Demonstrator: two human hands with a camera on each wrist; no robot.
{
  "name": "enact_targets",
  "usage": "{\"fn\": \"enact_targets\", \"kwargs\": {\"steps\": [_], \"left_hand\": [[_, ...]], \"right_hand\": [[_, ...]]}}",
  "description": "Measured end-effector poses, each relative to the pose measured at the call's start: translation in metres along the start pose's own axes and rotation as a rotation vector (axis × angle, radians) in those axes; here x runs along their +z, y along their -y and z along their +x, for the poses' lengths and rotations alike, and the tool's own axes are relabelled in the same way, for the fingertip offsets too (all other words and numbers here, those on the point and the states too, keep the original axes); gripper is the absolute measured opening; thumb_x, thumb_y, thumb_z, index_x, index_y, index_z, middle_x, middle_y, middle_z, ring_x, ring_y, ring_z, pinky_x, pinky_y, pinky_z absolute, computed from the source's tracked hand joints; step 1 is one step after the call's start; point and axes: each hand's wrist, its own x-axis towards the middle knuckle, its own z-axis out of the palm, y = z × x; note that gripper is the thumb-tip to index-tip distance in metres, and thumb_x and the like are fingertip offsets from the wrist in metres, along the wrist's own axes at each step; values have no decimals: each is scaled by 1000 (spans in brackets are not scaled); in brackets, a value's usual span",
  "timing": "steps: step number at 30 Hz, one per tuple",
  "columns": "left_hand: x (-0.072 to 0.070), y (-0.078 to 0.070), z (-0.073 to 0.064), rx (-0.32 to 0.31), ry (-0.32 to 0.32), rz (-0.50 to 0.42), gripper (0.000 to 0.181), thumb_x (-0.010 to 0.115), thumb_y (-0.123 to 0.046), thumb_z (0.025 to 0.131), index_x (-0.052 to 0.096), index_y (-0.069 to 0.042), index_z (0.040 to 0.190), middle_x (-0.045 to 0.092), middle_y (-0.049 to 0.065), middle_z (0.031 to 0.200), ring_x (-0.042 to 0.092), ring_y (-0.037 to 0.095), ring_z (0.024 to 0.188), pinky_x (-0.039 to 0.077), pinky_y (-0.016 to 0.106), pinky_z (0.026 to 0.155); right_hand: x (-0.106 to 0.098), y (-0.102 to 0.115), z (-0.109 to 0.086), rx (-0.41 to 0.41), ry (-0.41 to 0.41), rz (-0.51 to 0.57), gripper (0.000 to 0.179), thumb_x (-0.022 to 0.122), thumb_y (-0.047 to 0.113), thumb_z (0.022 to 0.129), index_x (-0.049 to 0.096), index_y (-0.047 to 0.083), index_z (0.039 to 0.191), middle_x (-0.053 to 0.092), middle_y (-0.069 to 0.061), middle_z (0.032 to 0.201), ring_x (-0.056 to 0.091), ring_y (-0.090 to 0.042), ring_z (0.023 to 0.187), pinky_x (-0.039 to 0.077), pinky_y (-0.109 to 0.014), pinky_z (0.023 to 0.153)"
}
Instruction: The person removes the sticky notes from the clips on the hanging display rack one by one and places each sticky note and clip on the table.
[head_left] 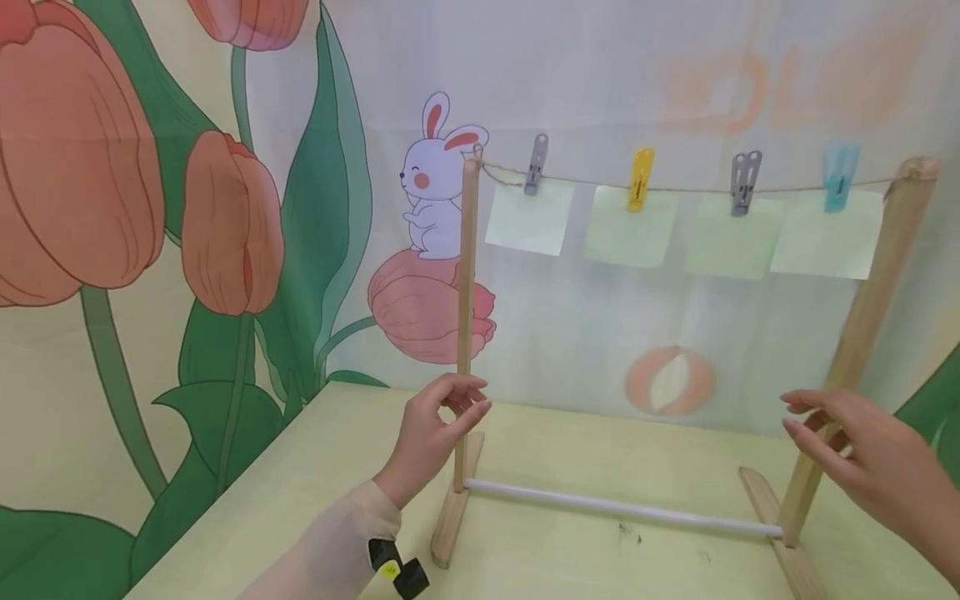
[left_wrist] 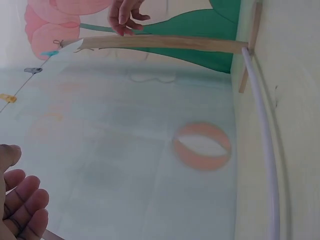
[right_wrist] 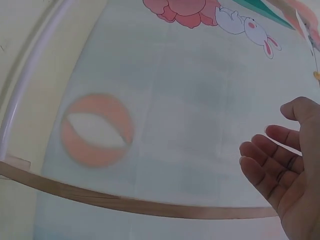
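My left hand (head_left: 438,429) hovers by the left wooden post (head_left: 467,333), its fingers loosely bent with nothing between them. Near the right post (head_left: 862,333) is my right hand (head_left: 862,450), also relaxed and holding nothing, as the right wrist view shows. Between the post tops runs a string (head_left: 592,185). Along it hang pale paper sheets (head_left: 528,221), held by a grey clothespin (head_left: 536,167), a yellow clothespin (head_left: 640,179), a darker grey clothespin (head_left: 745,183) and a blue clothespin (head_left: 840,177). Both hands are below the papers and apart from them.
A white rod (head_left: 622,507) joins the posts low down, above a pale yellow tabletop (head_left: 360,517). Wooden feet (head_left: 450,525) support the frame. Behind it hangs a backdrop (head_left: 555,333) printed with tulips and a rabbit. A black strap device (head_left: 397,568) is on my left wrist.
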Motion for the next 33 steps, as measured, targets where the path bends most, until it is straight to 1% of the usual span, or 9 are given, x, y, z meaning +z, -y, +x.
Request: {"fn": "enact_targets", "kwargs": {"steps": [4,8,10,13,18,24,29,33], "left_hand": [[1,-3,7,-58,0,-43,22,71,-20,87,66,-11,107,67,4,89,57,10,77,51,17,70],[3,-5,15,-93,5,-67,23,70,-22,88,66,-12,108,66,5,90,57,13,78,50,17,71],[3,-5,18,-100,10,-71,24,70,-23,88,66,-12,109,66,6,90,57,14,79,50,17,71],[3,-8,23,-106,16,-82,24,70,-23,88,66,-12,109,67,6,91,57,14,79,50,17,70],[3,-15,32,-87,7,-109,24,70,-22,88,66,-11,109,67,8,92,57,13,80,49,17,67],[4,-25,42,-58,15,-130,24,70,-19,88,66,-9,110,66,9,92,58,14,81,49,17,64],[4,-31,52,-73,14,-176,24,69,-17,89,65,-8,110,65,11,92,58,15,73,53,18,58],[4,-36,58,-87,23,-215,25,69,-16,89,64,-7,112,65,13,92,57,13,69,54,20,57]], "right_hand": [[-2,10,8,-66,-22,9,23,65,16,91,63,7,112,66,-11,102,45,17,76,45,-15,52],[-4,23,18,-140,-61,-1,22,68,15,88,64,11,110,66,-5,101,48,13,73,42,-9,53],[-6,30,24,-172,-73,-9,23,70,14,87,64,13,109,66,-1,100,49,10,71,41,-7,53],[-9,41,33,-218,-91,7,25,71,11,84,64,13,108,65,1,100,50,10,74,41,-6,55],[-15,58,51,-274,-91,59,28,72,7,83,64,12,110,66,1,103,51,9,77,42,-5,57],[-28,74,73,-310,-62,125,28,72,9,84,64,12,111,68,-2,105,52,13,80,45,-6,60],[-39,86,92,-313,-44,149,26,70,12,87,65,14,112,69,0,105,51,17,83,46,-7,63],[-46,95,104,-294,-23,155,25,70,13,87,65,15,111,69,2,102,54,13,79,46,-9,62]]}}
